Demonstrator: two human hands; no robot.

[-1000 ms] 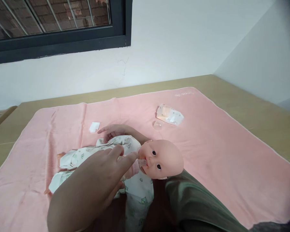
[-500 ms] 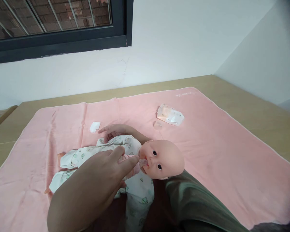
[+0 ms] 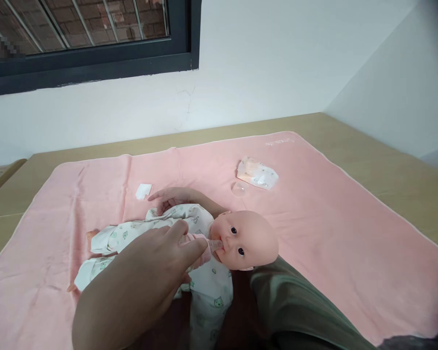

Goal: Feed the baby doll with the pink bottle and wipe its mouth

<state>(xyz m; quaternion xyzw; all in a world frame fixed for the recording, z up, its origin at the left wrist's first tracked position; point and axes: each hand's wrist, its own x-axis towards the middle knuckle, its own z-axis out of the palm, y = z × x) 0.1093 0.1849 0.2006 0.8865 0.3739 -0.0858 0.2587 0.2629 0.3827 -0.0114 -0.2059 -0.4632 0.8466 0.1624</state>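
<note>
Change: left hand barely shifted, fingertips a touch lower against the bottle.
Blanket: pink, spread over the wooden table.
Doll: lying mid-blanket, head on a green sleeve.
Left hand: closed around a small bottle, teat at doll's mouth.
Right hand: hidden under doll, grip unclear.
Packet: well apart, beyond the head.

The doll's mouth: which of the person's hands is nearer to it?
The left hand. It holds a small pink bottle with its clear tip at the doll's mouth. The right hand is hidden; only its green sleeve shows, running under the doll's head.
</note>
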